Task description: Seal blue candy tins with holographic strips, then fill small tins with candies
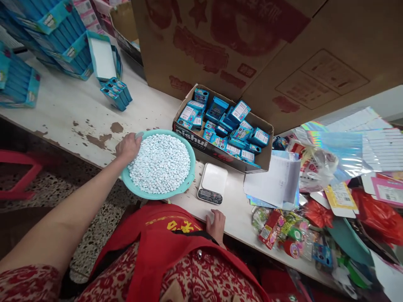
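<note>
My left hand [128, 147] is closed on the rim of a turquoise plastic basin [191, 161], thumb over the edge. Small pale blue and white candies [160, 163] fill the basin, which rests at the table's front edge. My right hand [216, 223] lies at that edge, fingers apart and slightly bent, with nothing in it. Just beyond its fingertips sits a white kitchen scale [214, 178] with a dark panel and a bare top. Behind the scale, an open carton [220, 156] holds many small blue boxes [241, 110] in a loose heap.
Blue display trays [59, 42] are stacked at the far left, near a few blue boxes [117, 93]. A large brown carton [252, 50] walls off the back. Papers [272, 178], plastic bags [317, 165] and candy packets [277, 228] crowd the right. A red stool [19, 174] stands at the left.
</note>
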`<action>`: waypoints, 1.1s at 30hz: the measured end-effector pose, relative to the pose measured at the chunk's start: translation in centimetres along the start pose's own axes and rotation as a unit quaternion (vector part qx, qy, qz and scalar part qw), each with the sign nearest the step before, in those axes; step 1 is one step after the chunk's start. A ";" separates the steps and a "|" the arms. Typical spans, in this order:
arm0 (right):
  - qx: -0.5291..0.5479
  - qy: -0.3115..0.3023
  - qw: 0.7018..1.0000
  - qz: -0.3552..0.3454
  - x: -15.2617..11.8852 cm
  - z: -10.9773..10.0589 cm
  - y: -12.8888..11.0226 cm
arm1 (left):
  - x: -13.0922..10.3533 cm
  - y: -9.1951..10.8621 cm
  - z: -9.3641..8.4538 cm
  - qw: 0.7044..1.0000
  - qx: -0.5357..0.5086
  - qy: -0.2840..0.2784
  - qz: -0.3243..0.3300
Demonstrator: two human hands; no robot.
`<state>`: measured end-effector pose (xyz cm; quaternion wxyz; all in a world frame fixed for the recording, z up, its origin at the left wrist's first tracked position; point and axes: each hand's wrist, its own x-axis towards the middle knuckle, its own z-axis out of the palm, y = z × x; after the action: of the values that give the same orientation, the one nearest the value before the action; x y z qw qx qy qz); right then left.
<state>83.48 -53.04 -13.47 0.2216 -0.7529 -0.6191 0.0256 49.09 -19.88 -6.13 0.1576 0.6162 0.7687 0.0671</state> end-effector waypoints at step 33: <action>-0.057 0.086 0.993 0.065 29.4 -8.2 2.2 | -6.0 9.4 3.8 0.911 0.037 -0.056 0.407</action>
<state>94.86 -28.05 0.05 0.2285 -0.8026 -0.5478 -0.0599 60.17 -23.88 -5.95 0.1367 0.8836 0.4434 0.0628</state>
